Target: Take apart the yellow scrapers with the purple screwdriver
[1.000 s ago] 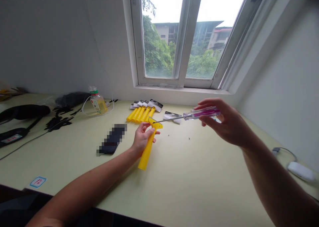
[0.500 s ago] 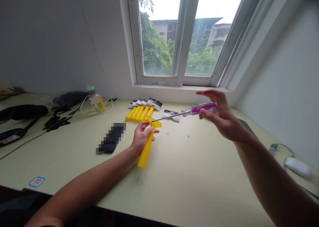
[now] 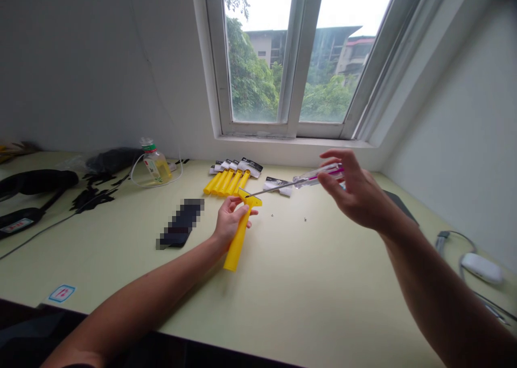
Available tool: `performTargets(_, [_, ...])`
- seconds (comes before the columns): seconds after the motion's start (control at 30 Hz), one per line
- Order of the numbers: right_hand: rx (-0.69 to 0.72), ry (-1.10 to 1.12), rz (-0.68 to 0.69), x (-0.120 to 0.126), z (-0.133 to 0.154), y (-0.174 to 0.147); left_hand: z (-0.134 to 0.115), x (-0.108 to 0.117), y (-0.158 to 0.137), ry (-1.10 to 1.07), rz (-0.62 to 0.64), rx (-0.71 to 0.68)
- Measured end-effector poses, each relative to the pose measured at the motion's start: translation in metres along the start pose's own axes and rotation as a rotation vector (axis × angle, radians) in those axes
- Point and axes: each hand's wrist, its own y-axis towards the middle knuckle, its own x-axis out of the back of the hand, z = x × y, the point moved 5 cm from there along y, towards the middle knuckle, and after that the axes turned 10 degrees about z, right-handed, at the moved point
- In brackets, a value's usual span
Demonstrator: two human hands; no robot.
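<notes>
A yellow scraper [image 3: 238, 238] is tilted above the table in my left hand [image 3: 229, 220], fingers wrapped round its neck just under the wide head. My right hand [image 3: 350, 187] pinches the clear and purple handle of a screwdriver [image 3: 307, 181] between thumb and fingers. The screwdriver's thin shaft points left and down, and its tip meets the scraper's head. One small screw [image 3: 272, 215] lies on the table to the right of the scraper, and a second small metal piece [image 3: 305, 219] lies farther right.
Several yellow scrapers with packaging cards [image 3: 228, 179] lie in a row at the back. A loose packaging card [image 3: 278, 186] is right of them. A dark, blurred-out phone [image 3: 181, 225] lies to the left, a bottle [image 3: 156, 163] behind it. A white device with a cable [image 3: 482, 267] is at right.
My right hand has shifted its grip on the screwdriver, its fingers and the handle turned slightly. The scraper and my left hand stay nearly where they were.
</notes>
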Motion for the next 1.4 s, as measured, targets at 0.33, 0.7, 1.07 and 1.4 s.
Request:
performTargets(0.33, [0.097,0.054,0.077,-0.004,0.001,0.001,-0.003,-0.002,-0.002,0.002,-0.013,-0.008])
performTargets(0.7, [-0.249,0.037,-0.142,-0.004,-0.009,0.001,-0.005,-0.001,-0.003,-0.016,-0.007,-0.025])
performTargets(1.07, [-0.282,0.259,-0.122,-0.005,-0.017,0.004,-0.006,0.0,-0.002,0.024,-0.029,-0.096])
performTargets(1.4, [-0.233,0.382,-0.335,0.01,-0.005,-0.003,-0.014,-0.012,-0.007,0.021,0.006,-0.149])
